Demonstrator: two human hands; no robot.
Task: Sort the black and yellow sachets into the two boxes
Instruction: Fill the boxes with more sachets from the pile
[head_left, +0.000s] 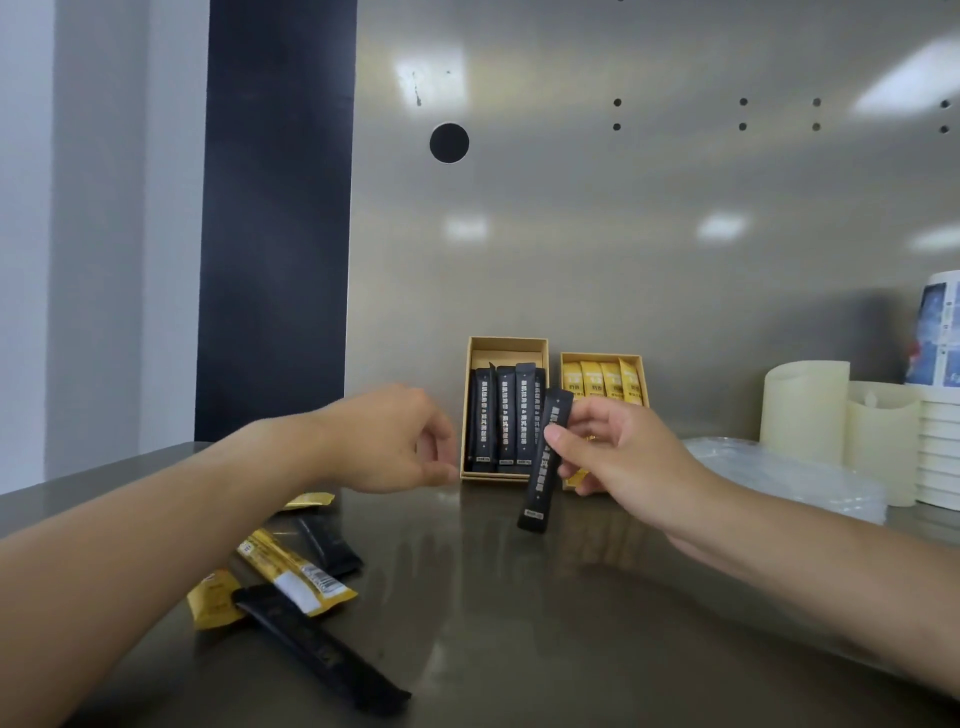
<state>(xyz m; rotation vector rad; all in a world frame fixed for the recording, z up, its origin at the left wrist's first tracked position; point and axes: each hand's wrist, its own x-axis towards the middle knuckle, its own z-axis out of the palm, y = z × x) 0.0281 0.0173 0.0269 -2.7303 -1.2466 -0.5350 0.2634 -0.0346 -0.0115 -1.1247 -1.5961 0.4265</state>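
From the head camera, the right hand (618, 452) pinches a black sachet (545, 462) between thumb and fingers near its upper half, so the stick hangs tilted, its top end over the right edge of the left box (506, 345) and its lower end in the air above the table (571, 623). That high grip looks chosen to leave the long end free to slide in beside the others. The left hand (395, 441) hovers just left of the left box, at its near corner, with fingers loosely curled and nothing seen in them. Whether a fingertip touches the cardboard cannot be told, but the hand looks placed to steady the box. The left box holds at least three packed black sachets (506, 415) lying lengthwise side by side; its right side is hidden behind the held stick, so the room left there cannot be judged. Just right of it stands the right box (602, 357) with four yellow sachets (602, 382) in a row, its near half covered by the right hand. The split by colour is therefore already set, and the held stick belongs in the left box. Well to the left of and nearer than the left box lies the unsorted pile (298, 571): two black and three yellow sticks, partly overlapping and partly under the left forearm. Far right of the left box are two pale candles (802, 405), clear plastic (779, 473) and stacked cups (940, 447).
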